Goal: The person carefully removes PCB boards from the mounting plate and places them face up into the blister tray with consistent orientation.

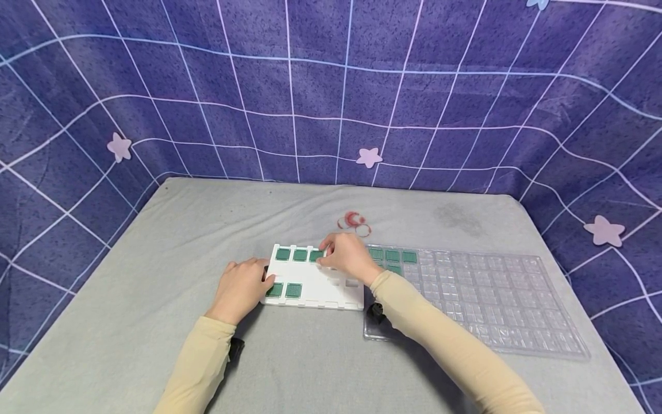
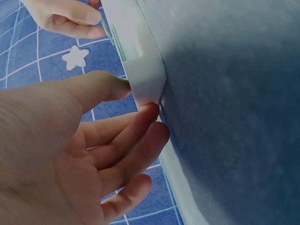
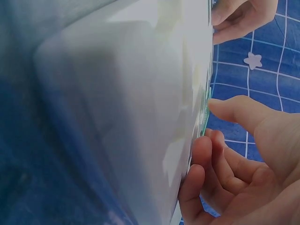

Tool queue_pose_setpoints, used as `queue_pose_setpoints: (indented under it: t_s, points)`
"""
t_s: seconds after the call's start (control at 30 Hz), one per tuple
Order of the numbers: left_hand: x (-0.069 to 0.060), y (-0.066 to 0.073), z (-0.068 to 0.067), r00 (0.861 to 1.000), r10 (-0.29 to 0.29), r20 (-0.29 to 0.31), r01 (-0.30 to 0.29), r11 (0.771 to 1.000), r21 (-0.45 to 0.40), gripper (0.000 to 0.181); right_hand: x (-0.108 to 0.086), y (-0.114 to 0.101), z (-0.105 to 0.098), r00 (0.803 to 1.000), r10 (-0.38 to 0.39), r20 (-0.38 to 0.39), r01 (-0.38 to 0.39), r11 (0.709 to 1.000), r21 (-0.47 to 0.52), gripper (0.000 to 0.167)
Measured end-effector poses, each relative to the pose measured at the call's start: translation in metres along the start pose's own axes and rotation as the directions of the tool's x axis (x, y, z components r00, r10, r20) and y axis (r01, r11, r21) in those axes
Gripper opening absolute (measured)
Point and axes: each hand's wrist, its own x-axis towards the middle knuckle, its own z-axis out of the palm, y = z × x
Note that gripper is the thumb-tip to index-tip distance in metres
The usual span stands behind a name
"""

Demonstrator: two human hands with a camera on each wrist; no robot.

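Note:
A white tray (image 1: 315, 293) lies on the cloth, with green square circuit boards (image 1: 293, 290) set in its back row and front left. My left hand (image 1: 241, 290) grips its left end, thumb on top; in the left wrist view the fingertips (image 2: 149, 111) meet the tray's edge. Over the back row, my right hand (image 1: 347, 255) pinches a green circuit board (image 1: 314, 255) between thumb and fingers. That board appears as a thin green edge (image 3: 206, 112) in the right wrist view. The fingers partly cover the board and the slots beside it.
Right of the white tray lies a clear plastic blister tray (image 1: 486, 287) with many pockets. Several green boards (image 1: 392, 256) sit in its back left pockets, and my right forearm crosses above it. A red printed mark (image 1: 354, 219) is on the grey cloth behind; a purple curtain (image 1: 320, 86) surrounds the table.

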Motion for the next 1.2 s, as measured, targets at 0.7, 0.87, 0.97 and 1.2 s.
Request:
queue_pose_setpoints:
  t_s: [0.7, 0.87, 0.97, 1.2]
  points:
    - [0.001, 0.000, 0.000, 1.000, -0.008, 0.015, 0.008, 1.000, -0.006, 0.012, -0.006, -0.001, -0.002, 0.999, 0.040, 0.020, -0.041, 0.998, 0.053, 0.026]
    - [0.001, -0.001, 0.001, 1.000, -0.005, 0.016, 0.005, 1.000, -0.004, 0.012, -0.008, -0.003, -0.004, 0.998, 0.051, 0.028, -0.053, 0.996, 0.067, 0.027]
    - [0.002, -0.001, 0.001, 1.000, -0.002, 0.015, 0.002, 1.000, -0.006, 0.013, -0.009, -0.004, -0.006, 0.998, 0.055, 0.028, -0.057, 0.996, 0.074, 0.027]
    - [0.002, 0.000, 0.001, 1.000, -0.002, 0.011, 0.002, 1.000, -0.008, 0.013, -0.015, -0.004, -0.012, 0.998, 0.065, 0.018, -0.067, 0.990, 0.127, 0.024]
